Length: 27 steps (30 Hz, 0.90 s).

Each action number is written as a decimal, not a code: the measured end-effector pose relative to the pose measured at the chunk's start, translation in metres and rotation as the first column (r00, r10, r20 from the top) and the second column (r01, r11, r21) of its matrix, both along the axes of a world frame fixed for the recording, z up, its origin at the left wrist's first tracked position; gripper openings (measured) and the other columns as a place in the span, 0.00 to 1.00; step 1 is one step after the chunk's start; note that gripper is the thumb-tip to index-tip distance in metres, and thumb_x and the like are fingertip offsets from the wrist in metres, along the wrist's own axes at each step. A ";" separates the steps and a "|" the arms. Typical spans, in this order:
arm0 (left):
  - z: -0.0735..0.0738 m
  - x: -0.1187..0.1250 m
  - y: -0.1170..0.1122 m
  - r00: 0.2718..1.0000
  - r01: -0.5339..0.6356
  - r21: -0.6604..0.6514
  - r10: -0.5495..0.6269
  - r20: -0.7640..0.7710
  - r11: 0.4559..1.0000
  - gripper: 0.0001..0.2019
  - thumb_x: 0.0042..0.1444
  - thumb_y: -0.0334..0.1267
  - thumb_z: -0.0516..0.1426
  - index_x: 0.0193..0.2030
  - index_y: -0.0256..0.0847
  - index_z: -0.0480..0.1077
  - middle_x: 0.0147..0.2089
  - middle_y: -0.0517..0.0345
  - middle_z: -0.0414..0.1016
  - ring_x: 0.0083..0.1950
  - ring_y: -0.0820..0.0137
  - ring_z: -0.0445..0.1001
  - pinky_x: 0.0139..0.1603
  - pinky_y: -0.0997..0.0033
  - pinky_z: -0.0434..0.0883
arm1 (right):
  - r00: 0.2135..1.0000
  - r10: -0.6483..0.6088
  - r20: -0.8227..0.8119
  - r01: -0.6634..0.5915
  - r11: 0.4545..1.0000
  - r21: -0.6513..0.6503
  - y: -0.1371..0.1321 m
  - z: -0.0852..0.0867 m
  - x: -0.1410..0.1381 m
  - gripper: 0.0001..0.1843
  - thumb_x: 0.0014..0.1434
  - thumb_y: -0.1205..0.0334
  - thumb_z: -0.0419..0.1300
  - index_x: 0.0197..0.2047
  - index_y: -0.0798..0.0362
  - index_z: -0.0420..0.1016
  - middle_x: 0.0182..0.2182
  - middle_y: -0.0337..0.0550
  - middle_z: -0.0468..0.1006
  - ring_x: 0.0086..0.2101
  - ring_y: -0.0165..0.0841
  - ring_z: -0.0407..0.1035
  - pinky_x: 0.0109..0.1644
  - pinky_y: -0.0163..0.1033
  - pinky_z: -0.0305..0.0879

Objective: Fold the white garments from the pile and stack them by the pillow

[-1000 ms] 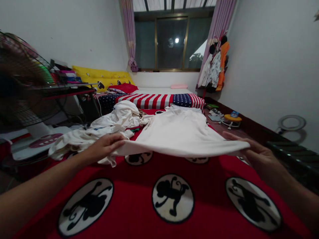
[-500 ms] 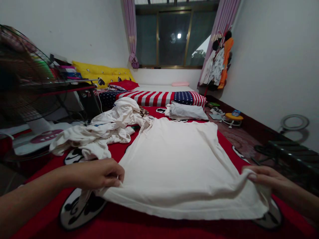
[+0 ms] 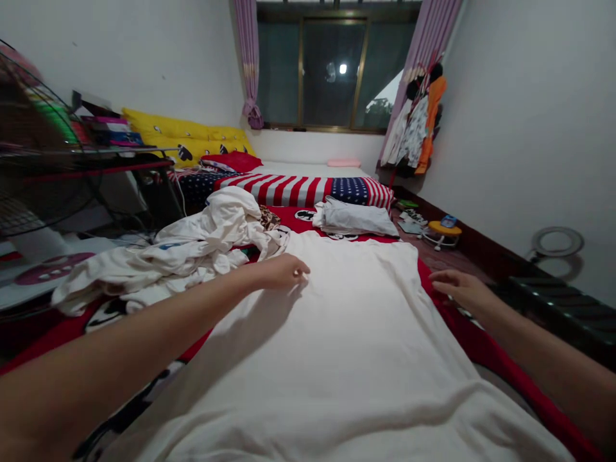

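A white T-shirt (image 3: 346, 333) lies spread flat on the red blanket (image 3: 452, 321) with black-and-white monkey circles. My left hand (image 3: 282, 271) reaches far over the shirt's left side, fingers loosely curled, resting on the cloth near its upper left part. At the shirt's right edge my right hand (image 3: 457, 287) hovers with the fingers stretched, holding nothing.
A heap of white clothes (image 3: 192, 250) lies to the left. A folded white garment (image 3: 353, 218) sits beyond the shirt, before a stars-and-stripes cover (image 3: 308, 189). A fan (image 3: 29, 160) and cluttered desk stand at left; clothes hang at the window's right (image 3: 418, 122). A yellow stool (image 3: 445, 230) stands on the floor.
Both hands let go of the shirt's near hem and moved forward to its upper part. The shirt, held up a second ago, now lies flat on the blanket.
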<state>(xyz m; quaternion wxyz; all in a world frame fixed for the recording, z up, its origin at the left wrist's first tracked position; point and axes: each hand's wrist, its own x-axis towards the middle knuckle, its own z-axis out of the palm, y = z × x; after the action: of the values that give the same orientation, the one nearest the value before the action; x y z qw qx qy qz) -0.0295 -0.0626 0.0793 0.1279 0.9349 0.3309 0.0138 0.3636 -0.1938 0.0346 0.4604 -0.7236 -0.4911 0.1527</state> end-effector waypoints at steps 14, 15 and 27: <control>-0.083 0.036 0.068 0.940 -0.332 0.269 0.295 0.169 0.904 0.26 0.65 0.49 0.44 0.67 0.44 0.58 0.71 0.49 0.54 0.72 0.56 0.50 0.69 0.53 0.50 | 0.994 -0.025 0.106 0.024 1.000 0.009 0.070 0.000 -0.048 0.20 0.49 0.50 0.62 0.41 0.56 0.76 0.29 0.46 0.77 0.26 0.34 0.69 0.25 0.37 0.65; -0.083 0.036 0.069 0.941 -0.330 0.270 0.292 0.171 0.905 0.26 0.65 0.49 0.44 0.67 0.44 0.59 0.71 0.50 0.54 0.72 0.56 0.50 0.69 0.53 0.50 | 0.977 0.060 0.207 -0.072 0.996 0.051 0.068 0.002 -0.064 0.21 0.51 0.52 0.61 0.45 0.55 0.76 0.33 0.47 0.78 0.28 0.35 0.70 0.29 0.37 0.67; -0.083 0.037 0.067 0.932 -0.349 0.248 0.307 0.192 0.904 0.25 0.65 0.49 0.45 0.66 0.45 0.60 0.71 0.51 0.54 0.72 0.56 0.49 0.69 0.53 0.49 | 0.775 0.218 0.594 -0.319 0.945 0.068 0.062 0.009 -0.095 0.12 0.59 0.52 0.60 0.41 0.50 0.75 0.43 0.48 0.75 0.43 0.40 0.71 0.43 0.42 0.69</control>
<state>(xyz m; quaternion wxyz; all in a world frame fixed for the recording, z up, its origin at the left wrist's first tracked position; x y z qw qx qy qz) 0.0078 0.0041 -0.0039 0.0153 0.8705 0.4681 0.1511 0.2681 -0.1320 0.0438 0.3208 -0.6170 -0.7168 -0.0514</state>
